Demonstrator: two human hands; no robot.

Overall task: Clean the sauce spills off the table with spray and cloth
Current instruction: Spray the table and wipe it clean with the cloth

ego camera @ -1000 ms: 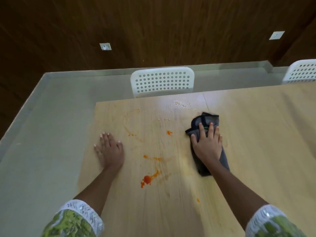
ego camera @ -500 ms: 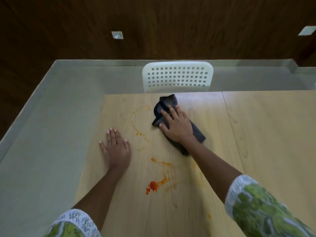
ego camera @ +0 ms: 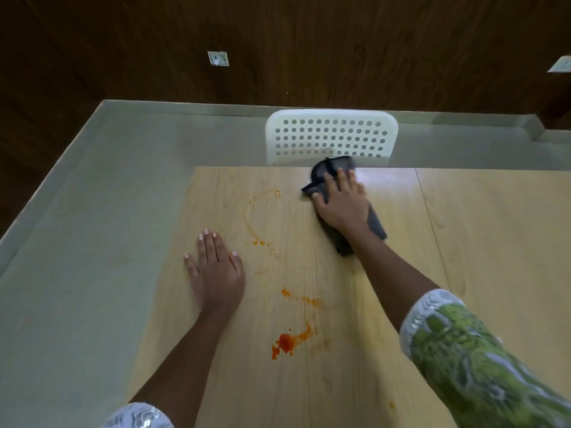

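Note:
A dark grey cloth (ego camera: pixel 332 169) lies at the far edge of the wooden table (ego camera: pixel 479 242), and my right hand (ego camera: pixel 341 205) presses flat on it with straight fingers. My left hand (ego camera: pixel 214 268) rests flat on the table near its left edge, holding nothing. A red sauce blob (ego camera: pixel 285 342) sits near me in the middle. Orange smears (ego camera: pixel 301 298) lie above it. A faint curved orange streak (ego camera: pixel 258 220) runs between my hands. No spray bottle is in view.
A white perforated chair back (ego camera: pixel 330 137) stands just behind the table's far edge, close to the cloth. Grey floor (ego camera: pixel 77 242) lies to the left, and a dark wood wall (ego camera: pixel 309 41) stands beyond. A small orange drop (ego camera: pixel 391 405) sits near the front.
My right hand has slid the cloth away from me to the table's far edge; the crumbs and orange spot there are gone. My left hand has stayed flat in place.

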